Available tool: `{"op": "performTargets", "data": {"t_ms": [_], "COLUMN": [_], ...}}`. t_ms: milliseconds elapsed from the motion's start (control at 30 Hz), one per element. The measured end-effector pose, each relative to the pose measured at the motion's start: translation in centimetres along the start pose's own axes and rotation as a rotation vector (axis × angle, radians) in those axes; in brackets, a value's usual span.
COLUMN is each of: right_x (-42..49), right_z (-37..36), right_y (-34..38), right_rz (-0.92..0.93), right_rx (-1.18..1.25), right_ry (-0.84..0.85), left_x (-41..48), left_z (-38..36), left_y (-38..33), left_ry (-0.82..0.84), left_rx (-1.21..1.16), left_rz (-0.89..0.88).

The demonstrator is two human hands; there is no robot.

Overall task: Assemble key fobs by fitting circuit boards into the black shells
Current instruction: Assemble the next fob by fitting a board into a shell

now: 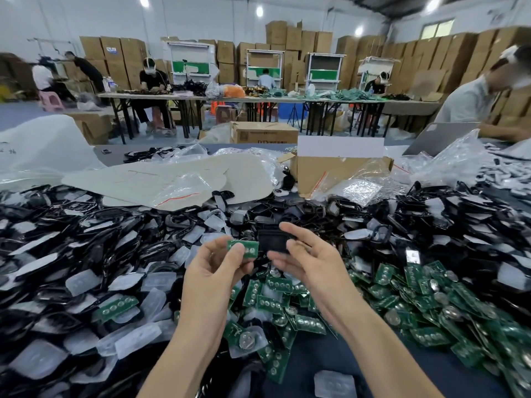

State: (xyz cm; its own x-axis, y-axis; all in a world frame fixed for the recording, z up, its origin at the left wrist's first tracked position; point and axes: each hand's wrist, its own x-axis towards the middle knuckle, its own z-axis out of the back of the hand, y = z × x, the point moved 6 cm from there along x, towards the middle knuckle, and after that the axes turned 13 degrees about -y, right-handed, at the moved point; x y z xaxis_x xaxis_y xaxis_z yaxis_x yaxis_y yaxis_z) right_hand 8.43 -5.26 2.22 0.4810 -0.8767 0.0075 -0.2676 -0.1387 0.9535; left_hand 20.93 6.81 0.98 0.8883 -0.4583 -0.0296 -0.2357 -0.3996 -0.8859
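My left hand (pixel 217 265) pinches a small green circuit board (pixel 247 248) with round silver contacts, held up at the middle of the view. Right beside it, my right hand (pixel 309 258) grips a black shell (pixel 273 239) between thumb and fingers. The board's right edge sits close to the shell's left side; whether they touch I cannot tell. Below and to the right lies a heap of loose green circuit boards (pixel 402 294). Black shells and frames (pixel 94 234) are piled across the table on both sides.
Clear plastic button pads (pixel 83 281) are mixed into the black pile at left. An open cardboard box (pixel 339 168) and crinkled plastic bags (pixel 448 165) stand behind the piles. A person in a pale shirt (pixel 471 101) works at the far right.
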Motion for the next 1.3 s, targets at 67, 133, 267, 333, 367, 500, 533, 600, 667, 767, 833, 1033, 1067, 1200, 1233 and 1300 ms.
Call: {"op": "performTargets", "data": {"t_ms": [67,133,267,333,367,500,533,600,667,767,833,1033,1067,1200,1233,1300], "right_x": [-0.6,-0.9,-0.8,-0.8,-0.8,-0.9,-1.0,-1.2,-1.3,-1.3,-1.3,-1.4,-1.4,-1.6,-1.6,-1.7], "right_z": [-0.5,-0.9,-0.9,-0.9,-0.9,-1.1,-1.2,-1.3,-1.3,-1.3,-1.3,-1.3,-1.3,-1.4,-1.4,-1.4], "right_y": [-1.0,-1.5,-1.9,-2.1,-2.2,-2.2,-2.1,-2.0,-2.0,-2.0,-2.1,-2.0,-2.0,-1.8,-1.8,-1.7], "right_rz": [-0.031,-0.019,0.003,0.006,0.01,0.061,0.077,0.106,0.127,0.139,0.136,0.139,0.137,0.123,0.12,0.114], "right_rx": [0.035,0.028,0.016,0.007,0.003,-0.029,-0.04,-0.066,-0.103,-0.134,-0.136,-0.12,-0.112,-0.098,-0.097,-0.094], "right_ry": [0.003,0.005,0.002,0.019,0.026,0.068,0.079,0.091,0.095,0.105,0.116,0.114,0.114,0.124,0.126,0.127], "left_x": [-0.3,-0.6,-0.9,-1.0,-1.1,-1.4,-1.4,-1.4,-1.4,-1.4,-1.5,-1.8,-1.8,-1.9,-1.9,-2.0], "left_z": [0.0,-0.2,-0.3,-0.3,-0.3,-0.7,-0.7,-0.5,-0.4,-0.3,-0.3,-0.2,-0.1,-0.1,-0.2,-0.2], "left_y": [-0.2,-0.5,-0.9,-1.1,-1.1,-0.9,-0.8,-0.8,-0.7,-0.6,-0.6,-0.6,-0.6,-0.7,-0.7,-0.6], "left_ry": [-0.007,-0.004,-0.013,-0.018,-0.014,-0.007,-0.013,-0.024,-0.03,-0.033,-0.047,-0.1,-0.109,-0.12,-0.122,-0.126], "left_rx": [0.072,0.155,0.193,0.185,0.188,0.27,0.276,0.282,0.294,0.302,0.306,0.395,0.415,0.485,0.497,0.508], "left_rz": [-0.067,-0.145,-0.208,-0.21,-0.216,-0.273,-0.279,-0.287,-0.292,-0.288,-0.292,-0.349,-0.356,-0.395,-0.4,-0.399]}}
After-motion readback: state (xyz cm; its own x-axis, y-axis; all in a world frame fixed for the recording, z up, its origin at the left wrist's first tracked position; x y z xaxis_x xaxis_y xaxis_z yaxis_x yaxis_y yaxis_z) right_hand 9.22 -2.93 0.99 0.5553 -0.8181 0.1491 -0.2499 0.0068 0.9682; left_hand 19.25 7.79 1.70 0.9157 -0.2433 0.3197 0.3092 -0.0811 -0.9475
